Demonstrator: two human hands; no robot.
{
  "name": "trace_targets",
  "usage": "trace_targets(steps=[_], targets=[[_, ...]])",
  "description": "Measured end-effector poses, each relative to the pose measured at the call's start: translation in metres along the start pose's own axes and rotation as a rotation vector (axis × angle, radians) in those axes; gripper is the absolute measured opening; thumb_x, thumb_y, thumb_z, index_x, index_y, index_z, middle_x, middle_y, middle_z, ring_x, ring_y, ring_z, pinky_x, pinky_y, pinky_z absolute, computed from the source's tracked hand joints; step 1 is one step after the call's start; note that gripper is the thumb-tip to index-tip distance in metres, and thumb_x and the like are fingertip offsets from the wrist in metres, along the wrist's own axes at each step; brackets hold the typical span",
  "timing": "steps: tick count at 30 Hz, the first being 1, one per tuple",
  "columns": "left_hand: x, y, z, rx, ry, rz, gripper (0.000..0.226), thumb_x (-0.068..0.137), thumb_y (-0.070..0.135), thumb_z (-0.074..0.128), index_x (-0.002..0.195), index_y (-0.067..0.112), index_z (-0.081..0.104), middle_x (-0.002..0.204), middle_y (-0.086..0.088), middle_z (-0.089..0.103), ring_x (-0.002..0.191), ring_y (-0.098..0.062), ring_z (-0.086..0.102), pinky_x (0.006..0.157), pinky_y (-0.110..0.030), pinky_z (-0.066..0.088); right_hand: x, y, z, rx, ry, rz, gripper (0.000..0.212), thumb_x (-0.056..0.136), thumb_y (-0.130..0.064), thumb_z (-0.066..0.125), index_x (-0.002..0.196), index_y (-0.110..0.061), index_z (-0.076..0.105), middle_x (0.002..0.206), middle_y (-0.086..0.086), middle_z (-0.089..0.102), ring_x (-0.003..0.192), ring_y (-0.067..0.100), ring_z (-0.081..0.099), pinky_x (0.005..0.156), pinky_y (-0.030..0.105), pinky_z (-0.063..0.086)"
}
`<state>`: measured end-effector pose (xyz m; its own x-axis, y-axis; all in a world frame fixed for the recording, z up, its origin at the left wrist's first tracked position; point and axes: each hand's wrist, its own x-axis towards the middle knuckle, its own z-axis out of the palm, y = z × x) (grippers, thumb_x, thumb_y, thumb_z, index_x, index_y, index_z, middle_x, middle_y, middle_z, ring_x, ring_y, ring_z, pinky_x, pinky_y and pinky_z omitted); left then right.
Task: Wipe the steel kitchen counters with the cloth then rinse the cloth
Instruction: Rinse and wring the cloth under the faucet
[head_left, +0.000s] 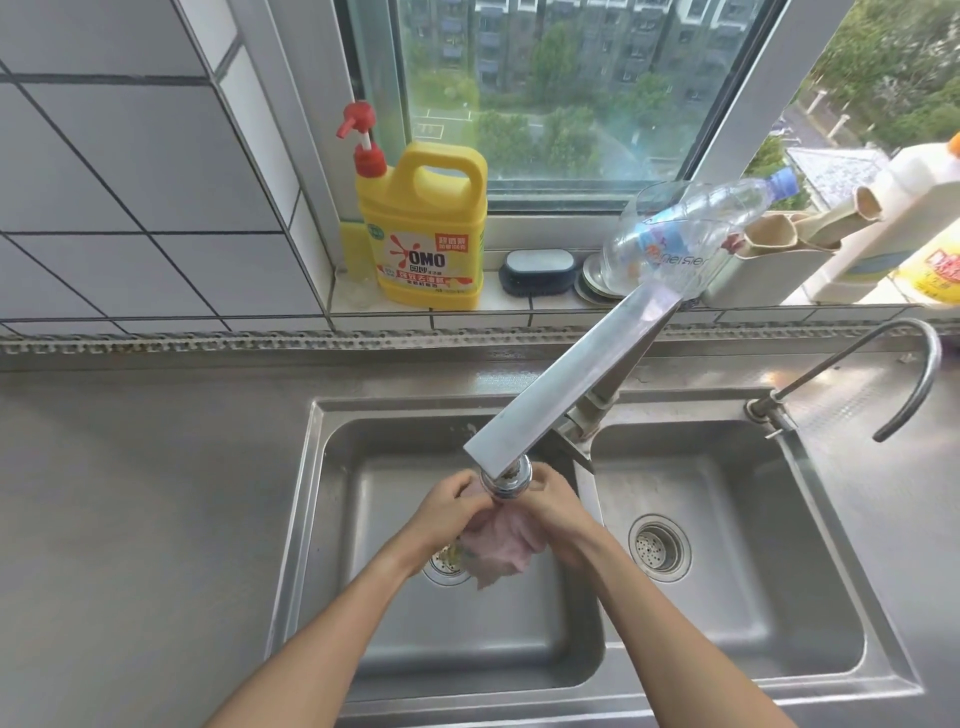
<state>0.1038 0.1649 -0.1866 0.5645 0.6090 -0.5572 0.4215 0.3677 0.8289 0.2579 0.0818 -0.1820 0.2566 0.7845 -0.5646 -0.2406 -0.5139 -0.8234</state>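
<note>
A pale pink cloth (500, 543) hangs bunched over the left basin (467, 639) of a double steel sink. My left hand (445, 512) and my right hand (551, 506) both grip its top, directly under the round head of the flat steel faucet (558, 384). The faucet head hides part of the fingers and the top of the cloth. Whether water is running cannot be told. The steel counter (145, 519) spreads to the left of the sink.
The right basin (727, 561) has a drain strainer, and a thin curved tap (914, 374) stands at its back right. On the window sill sit a yellow detergent jug (428, 228), a dark brush (537, 270), a clear plastic bottle (685, 234) and white bottles (893, 218).
</note>
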Motion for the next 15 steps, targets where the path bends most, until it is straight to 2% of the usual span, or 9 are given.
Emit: trace_targets(steps=[1, 2, 4, 6, 8, 10, 12, 14, 15], targets=[[0.0, 0.003, 0.002, -0.069, 0.019, -0.009, 0.044, 0.087, 0.032, 0.071, 0.121, 0.005, 0.068, 0.116, -0.014, 0.075, 0.103, -0.021, 0.067, 0.104, -0.05, 0.052, -0.001, 0.005, -0.001, 0.036, 0.025, 0.044, 0.064, 0.064, -0.043, 0.095, 0.112, -0.006, 0.073, 0.108, 0.016, 0.079, 0.096, 0.027, 0.077, 0.084, 0.041, 0.058], [-0.001, 0.005, 0.004, -0.143, 0.051, -0.008, 0.048, 0.085, 0.034, 0.068, 0.122, 0.004, 0.067, 0.122, -0.018, 0.073, 0.108, -0.026, 0.069, 0.108, -0.053, 0.049, -0.004, 0.011, 0.0, 0.05, 0.025, 0.089, 0.069, 0.062, -0.05, 0.093, 0.111, -0.005, 0.074, 0.109, 0.016, 0.078, 0.094, 0.026, 0.075, 0.083, 0.041, 0.056], [-0.001, 0.008, 0.007, -0.261, 0.128, -0.014, 0.049, 0.083, 0.03, 0.062, 0.123, 0.0, 0.064, 0.127, -0.026, 0.069, 0.116, -0.037, 0.069, 0.109, -0.059, 0.047, -0.007, 0.025, 0.005, 0.1, -0.01, 0.201, 0.056, 0.079, -0.053, 0.078, 0.107, -0.004, 0.078, 0.103, 0.018, 0.078, 0.088, 0.027, 0.073, 0.077, 0.038, 0.055], [0.001, 0.008, 0.01, -0.317, 0.179, -0.023, 0.051, 0.081, 0.027, 0.059, 0.124, -0.001, 0.062, 0.127, -0.028, 0.068, 0.122, -0.044, 0.065, 0.108, -0.063, 0.048, -0.009, 0.033, 0.01, 0.26, 0.013, 0.252, 0.036, 0.093, -0.04, 0.068, 0.102, -0.007, 0.081, 0.1, 0.018, 0.079, 0.084, 0.028, 0.074, 0.074, 0.037, 0.059], [0.002, 0.005, 0.015, -0.326, 0.224, -0.026, 0.053, 0.079, 0.026, 0.06, 0.124, -0.002, 0.059, 0.128, -0.03, 0.066, 0.12, -0.044, 0.066, 0.107, -0.064, 0.048, -0.007, 0.03, 0.017, 0.364, 0.12, 0.209, 0.026, 0.089, -0.023, 0.068, 0.106, -0.005, 0.078, 0.098, 0.018, 0.078, 0.078, 0.027, 0.075, 0.065, 0.036, 0.061], [0.002, 0.002, 0.017, -0.333, 0.243, -0.057, 0.055, 0.079, 0.028, 0.063, 0.124, -0.004, 0.058, 0.129, -0.032, 0.063, 0.108, -0.034, 0.069, 0.105, -0.063, 0.048, -0.006, 0.021, 0.022, 0.274, 0.321, 0.149, 0.02, 0.088, -0.015, 0.067, 0.106, -0.006, 0.068, 0.092, 0.011, 0.075, 0.07, 0.017, 0.07, 0.052, 0.025, 0.054], [0.007, -0.001, 0.02, -0.411, 0.214, -0.126, 0.055, 0.084, 0.033, 0.065, 0.124, -0.005, 0.061, 0.128, -0.031, 0.066, 0.105, -0.033, 0.068, 0.106, -0.062, 0.048, -0.007, 0.011, 0.028, 0.07, 0.484, 0.044, 0.011, 0.092, -0.023, 0.067, 0.097, -0.014, 0.062, 0.091, 0.005, 0.072, 0.073, 0.011, 0.065, 0.055, 0.02, 0.05], [0.012, 0.0, 0.023, -0.549, 0.136, -0.198, 0.041, 0.089, 0.034, 0.064, 0.107, -0.003, 0.071, 0.108, -0.025, 0.074, 0.097, -0.034, 0.072, 0.096, -0.054, 0.057, -0.013, 0.004, 0.038, -0.108, 0.49, -0.034, 0.016, 0.09, -0.032, 0.063, 0.092, -0.016, 0.06, 0.089, 0.0, 0.071, 0.077, 0.01, 0.066, 0.062, 0.023, 0.055], [0.015, 0.002, 0.026, -0.588, 0.145, -0.23, 0.026, 0.088, 0.031, 0.065, 0.088, 0.006, 0.074, 0.089, -0.017, 0.075, 0.081, -0.029, 0.073, 0.081, -0.043, 0.061, -0.016, 0.002, 0.045, -0.158, 0.449, -0.042, 0.019, 0.089, -0.034, 0.062, 0.092, -0.015, 0.061, 0.088, 0.0, 0.072, 0.08, 0.015, 0.068, 0.067, 0.031, 0.059]])
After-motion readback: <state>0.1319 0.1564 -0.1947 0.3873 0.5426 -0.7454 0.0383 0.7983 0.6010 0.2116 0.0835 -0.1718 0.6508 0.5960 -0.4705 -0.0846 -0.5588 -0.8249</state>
